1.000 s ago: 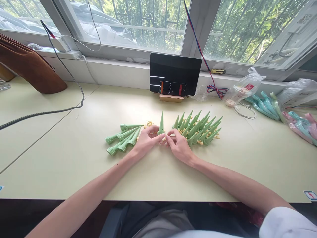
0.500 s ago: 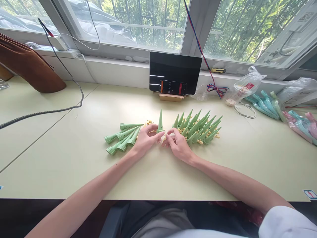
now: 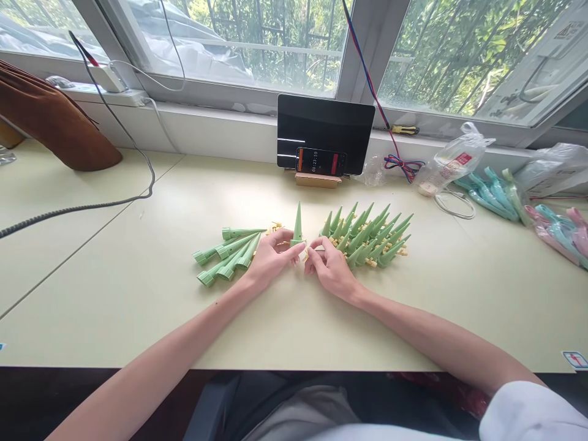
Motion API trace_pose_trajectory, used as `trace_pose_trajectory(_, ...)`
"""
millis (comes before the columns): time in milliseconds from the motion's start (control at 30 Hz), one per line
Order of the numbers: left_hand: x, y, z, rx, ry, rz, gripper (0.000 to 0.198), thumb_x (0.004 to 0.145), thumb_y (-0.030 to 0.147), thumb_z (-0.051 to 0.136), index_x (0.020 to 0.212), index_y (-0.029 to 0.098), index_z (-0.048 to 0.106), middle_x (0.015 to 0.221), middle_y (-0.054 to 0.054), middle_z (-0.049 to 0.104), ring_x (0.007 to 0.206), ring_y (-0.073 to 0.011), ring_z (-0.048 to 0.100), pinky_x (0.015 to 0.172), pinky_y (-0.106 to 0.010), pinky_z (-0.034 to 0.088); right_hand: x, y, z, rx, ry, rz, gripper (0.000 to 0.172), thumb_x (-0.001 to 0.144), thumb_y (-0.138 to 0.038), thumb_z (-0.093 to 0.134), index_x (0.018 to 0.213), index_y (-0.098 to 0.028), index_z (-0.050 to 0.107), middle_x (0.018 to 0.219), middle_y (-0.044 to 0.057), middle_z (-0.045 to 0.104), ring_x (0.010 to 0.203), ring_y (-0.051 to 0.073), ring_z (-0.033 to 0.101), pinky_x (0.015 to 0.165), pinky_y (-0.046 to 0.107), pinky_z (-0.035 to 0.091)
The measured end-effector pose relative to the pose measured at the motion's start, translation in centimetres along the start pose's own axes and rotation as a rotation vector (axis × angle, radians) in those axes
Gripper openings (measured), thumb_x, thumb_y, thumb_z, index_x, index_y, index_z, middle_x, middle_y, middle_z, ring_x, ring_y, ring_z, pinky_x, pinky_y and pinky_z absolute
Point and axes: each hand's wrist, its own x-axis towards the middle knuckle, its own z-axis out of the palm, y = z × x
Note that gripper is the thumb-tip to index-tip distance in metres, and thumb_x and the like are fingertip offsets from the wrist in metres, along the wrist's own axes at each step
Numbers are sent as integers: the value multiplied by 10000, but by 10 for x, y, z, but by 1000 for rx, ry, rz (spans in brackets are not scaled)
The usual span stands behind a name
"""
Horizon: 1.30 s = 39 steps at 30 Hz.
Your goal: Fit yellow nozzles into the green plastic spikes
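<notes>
My left hand (image 3: 272,252) grips a green plastic watering spike (image 3: 298,225) by its wide base, the point standing upward. Just to the right, my right hand (image 3: 329,263) pinches a small yellow plastic valve (image 3: 307,252), mostly hidden by the fingertips, close to the spike's base. Several bare green spikes (image 3: 226,250) lie fanned out left of my left hand, their tips toward it. Behind that hand sits a small pile of yellow valves (image 3: 274,226). Beyond my right hand, many green spikes fitted with yellow valves (image 3: 367,236) lie in rows.
A phone (image 3: 320,163) showing a timer leans on a black tablet (image 3: 326,125) at the back. Plastic bags (image 3: 452,160) and wrapped pastel items (image 3: 493,196) lie at the right. A black cable (image 3: 92,207) and brown bag (image 3: 68,122) occupy the left.
My right hand and the yellow valve have shifted very slightly at the spike's base. The spike has moved a touch to the right in my left hand.
</notes>
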Motion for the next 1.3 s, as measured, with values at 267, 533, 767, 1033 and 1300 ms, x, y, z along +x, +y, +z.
trace_pose_trajectory(267,0,1,0,19,-5,7,331,735,430,778,908,174,657,846,-15,630,608,-122,601,593,-273,511,-2,-1,1,72,44,0,245,979,-475,475,922,-239,441,633,-20,651,539,151,590,518,258,463)
trace_pose_trajectory(533,0,3,-1,31,-44,-9,341,748,443,771,910,172,640,802,0,607,589,-114,595,618,-277,510,-4,-2,1,159,174,-62,243,987,-471,487,961,-238,427,720,9,700,630,165,664,607,305,550)
trace_pose_trajectory(767,-1,5,0,-61,-190,-55,368,764,452,759,925,170,587,749,-15,643,627,-152,630,587,-293,525,-5,0,2,186,185,-83,234,995,-467,480,981,-239,425,742,15,717,658,175,682,637,333,568)
trace_pose_trajectory(1033,-2,8,1,-137,-263,-88,374,804,430,733,979,174,525,712,-10,650,617,-157,645,552,-287,532,-6,-1,1,192,195,-105,225,1000,-457,477,984,-239,425,752,15,720,660,169,679,638,325,559)
trace_pose_trajectory(1300,-3,6,1,-107,-258,-72,386,804,444,729,993,190,509,764,-9,659,706,-189,689,638,-346,591,-6,-3,1,158,209,-106,231,1001,-467,466,980,-240,424,732,14,716,658,175,678,668,345,562)
